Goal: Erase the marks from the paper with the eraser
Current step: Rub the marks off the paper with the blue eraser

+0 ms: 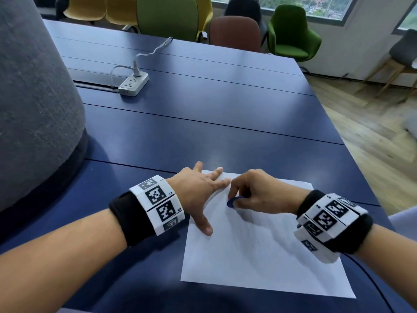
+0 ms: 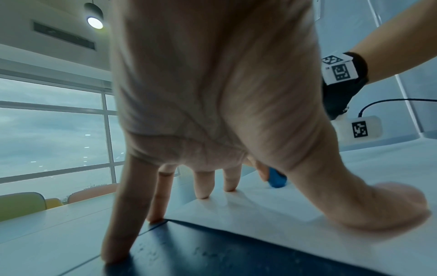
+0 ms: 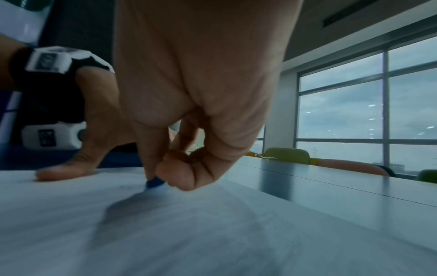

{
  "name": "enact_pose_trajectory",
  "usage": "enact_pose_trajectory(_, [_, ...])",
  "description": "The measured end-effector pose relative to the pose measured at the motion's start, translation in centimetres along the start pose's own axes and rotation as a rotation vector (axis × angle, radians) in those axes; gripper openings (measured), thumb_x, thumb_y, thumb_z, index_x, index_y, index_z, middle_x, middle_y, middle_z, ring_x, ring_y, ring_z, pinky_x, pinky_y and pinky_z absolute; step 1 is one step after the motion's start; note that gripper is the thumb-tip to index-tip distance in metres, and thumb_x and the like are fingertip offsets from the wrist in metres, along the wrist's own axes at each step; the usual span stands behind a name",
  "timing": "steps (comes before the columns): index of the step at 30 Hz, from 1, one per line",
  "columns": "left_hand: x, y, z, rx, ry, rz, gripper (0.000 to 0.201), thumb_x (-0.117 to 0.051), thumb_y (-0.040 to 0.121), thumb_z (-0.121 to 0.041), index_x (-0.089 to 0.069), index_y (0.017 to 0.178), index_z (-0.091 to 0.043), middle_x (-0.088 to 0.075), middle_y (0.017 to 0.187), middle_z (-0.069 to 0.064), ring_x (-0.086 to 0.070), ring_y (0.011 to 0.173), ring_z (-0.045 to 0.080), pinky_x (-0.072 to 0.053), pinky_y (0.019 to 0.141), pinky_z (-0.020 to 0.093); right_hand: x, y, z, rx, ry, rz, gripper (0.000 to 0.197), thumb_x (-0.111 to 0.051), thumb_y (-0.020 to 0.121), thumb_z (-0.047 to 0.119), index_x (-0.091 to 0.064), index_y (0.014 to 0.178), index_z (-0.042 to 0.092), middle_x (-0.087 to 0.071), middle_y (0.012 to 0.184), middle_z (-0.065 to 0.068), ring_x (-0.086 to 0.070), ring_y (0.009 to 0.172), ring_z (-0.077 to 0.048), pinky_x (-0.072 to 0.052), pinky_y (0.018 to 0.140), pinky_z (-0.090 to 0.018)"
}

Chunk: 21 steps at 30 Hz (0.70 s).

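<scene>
A white sheet of paper [image 1: 259, 256] lies on the blue table [image 1: 203, 123] in front of me, with faint grey pencil marks [image 1: 255, 233] across its middle. My left hand [image 1: 198, 193] presses the sheet's far left corner with spread, straight fingers, the thumb on the left edge. My right hand [image 1: 246, 193] pinches a small blue eraser [image 1: 233, 202] and holds its tip against the paper near the top. The eraser [image 2: 276, 180] shows beyond the left fingers, and the eraser [image 3: 155, 182] peeks out under my right fingertips.
A white power strip [image 1: 133, 83] with a cable lies far back on the left. A grey padded chair back [image 1: 33, 98] rises at the left. Coloured chairs [image 1: 291, 30] stand beyond the table's far edge; the wooden floor [image 1: 372, 132] drops off at the right.
</scene>
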<state>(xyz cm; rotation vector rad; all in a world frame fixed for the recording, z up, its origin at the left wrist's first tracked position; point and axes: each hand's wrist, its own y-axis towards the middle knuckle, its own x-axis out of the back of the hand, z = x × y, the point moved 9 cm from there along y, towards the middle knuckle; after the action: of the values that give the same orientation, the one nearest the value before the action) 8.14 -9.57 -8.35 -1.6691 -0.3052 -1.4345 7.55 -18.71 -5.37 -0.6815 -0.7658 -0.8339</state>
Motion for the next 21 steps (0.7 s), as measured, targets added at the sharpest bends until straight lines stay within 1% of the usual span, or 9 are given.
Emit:
enact_pose_trajectory(2, [0.0, 0.0, 0.1, 0.005, 0.004, 0.002, 0.126, -0.077, 0.059, -0.072, 0.000, 0.154, -0.041, 0.004, 0.164, -0.009, -0.023, 0.134, 0.034, -0.032, 0.074, 0.034, 0.0, -0.3, -0.1, 0.012, 0.015, -0.025, 0.005, -0.071, 0.081, 0.015, -0.073, 0.082, 0.019, -0.052, 0.053, 0.010, -0.049, 0.050, -0.006, -0.036, 0.051, -0.010])
enact_pose_trajectory(5, [-0.1, 0.0, 0.1, 0.010, 0.000, 0.019, 0.127, -0.077, 0.059, -0.071, 0.001, 0.154, -0.039, 0.005, 0.164, -0.009, -0.021, 0.136, 0.036, -0.032, 0.076, 0.036, -2.1, -1.5, 0.8, 0.045, -0.016, 0.153, 0.008, -0.070, 0.080, 0.018, -0.073, 0.081, 0.026, -0.055, 0.057, 0.009, -0.048, 0.053, -0.008, -0.037, 0.053, -0.013])
enact_pose_trajectory(6, [-0.1, 0.0, 0.0, 0.010, -0.004, 0.023, 0.127, -0.077, 0.059, -0.071, 0.001, 0.154, -0.039, 0.005, 0.164, -0.009, -0.020, 0.136, 0.036, -0.032, 0.076, 0.036, -2.0, -1.5, 0.8, 0.038, -0.024, 0.165, 0.007, -0.071, 0.080, 0.019, -0.073, 0.081, 0.026, -0.056, 0.056, 0.010, -0.049, 0.052, -0.008, -0.037, 0.052, -0.013])
enact_pose_trajectory(9, [-0.1, 0.1, 0.0, 0.009, -0.007, 0.018, 0.127, -0.078, 0.059, -0.070, 0.002, 0.154, -0.040, 0.005, 0.164, -0.009, -0.021, 0.136, 0.036, -0.032, 0.075, 0.036, 0.0, -0.5, -0.3, -0.009, 0.016, 0.004, 0.001, -0.073, 0.082, 0.019, -0.073, 0.083, 0.019, -0.054, 0.049, 0.013, -0.052, 0.046, -0.004, -0.038, 0.048, -0.010])
enact_pose_trajectory(11, [-0.2, 0.2, 0.0, 0.009, -0.006, 0.021, 0.127, -0.078, 0.059, -0.071, 0.002, 0.154, -0.040, 0.006, 0.164, -0.010, -0.020, 0.136, 0.036, -0.033, 0.075, 0.036, 0.1, -0.7, -0.5, -0.005, 0.023, -0.015, 0.002, -0.072, 0.081, 0.018, -0.073, 0.082, 0.019, -0.053, 0.050, 0.011, -0.051, 0.048, -0.005, -0.037, 0.049, -0.010])
enact_pose_trajectory(15, [-0.1, 0.1, -0.1, 0.010, -0.004, 0.030, 0.127, -0.078, 0.059, -0.071, 0.000, 0.154, -0.039, 0.006, 0.164, -0.010, -0.022, 0.134, 0.035, -0.032, 0.077, 0.036, -2.4, -2.1, 0.6, 0.021, -0.023, 0.183, 0.008, -0.073, 0.079, 0.022, -0.075, 0.085, 0.026, -0.056, 0.060, 0.011, -0.051, 0.055, -0.005, -0.037, 0.053, -0.011])
enact_pose_trajectory(16, [-0.1, 0.1, -0.2, 0.010, -0.005, 0.030, 0.127, -0.078, 0.059, -0.070, 0.000, 0.154, -0.039, 0.006, 0.164, -0.010, -0.022, 0.134, 0.034, -0.032, 0.077, 0.036, -1.9, -1.7, 0.4, 0.004, -0.036, 0.152, 0.007, -0.074, 0.079, 0.024, -0.074, 0.085, 0.027, -0.057, 0.061, 0.011, -0.051, 0.056, -0.003, -0.037, 0.053, -0.011])
enact_pose_trajectory(19, [0.1, 0.0, -0.2, 0.005, -0.007, 0.018, 0.125, -0.078, 0.060, -0.070, 0.001, 0.153, -0.042, 0.005, 0.164, -0.010, -0.024, 0.132, 0.033, -0.032, 0.076, 0.034, 0.6, 0.3, -1.1, -0.045, -0.065, -0.049, 0.005, -0.073, 0.079, 0.028, -0.073, 0.084, 0.029, -0.060, 0.064, 0.011, -0.053, 0.057, 0.001, -0.039, 0.057, -0.015])
enact_pose_trajectory(21, [0.2, -0.1, -0.2, 0.002, -0.002, 0.015, 0.124, -0.078, 0.060, -0.070, 0.001, 0.153, -0.043, 0.004, 0.164, -0.010, -0.025, 0.132, 0.033, -0.032, 0.075, 0.034, 0.7, 0.5, -1.3, -0.044, -0.050, -0.073, 0.005, -0.073, 0.079, 0.026, -0.073, 0.084, 0.028, -0.059, 0.064, 0.010, -0.053, 0.057, 0.001, -0.038, 0.056, -0.013])
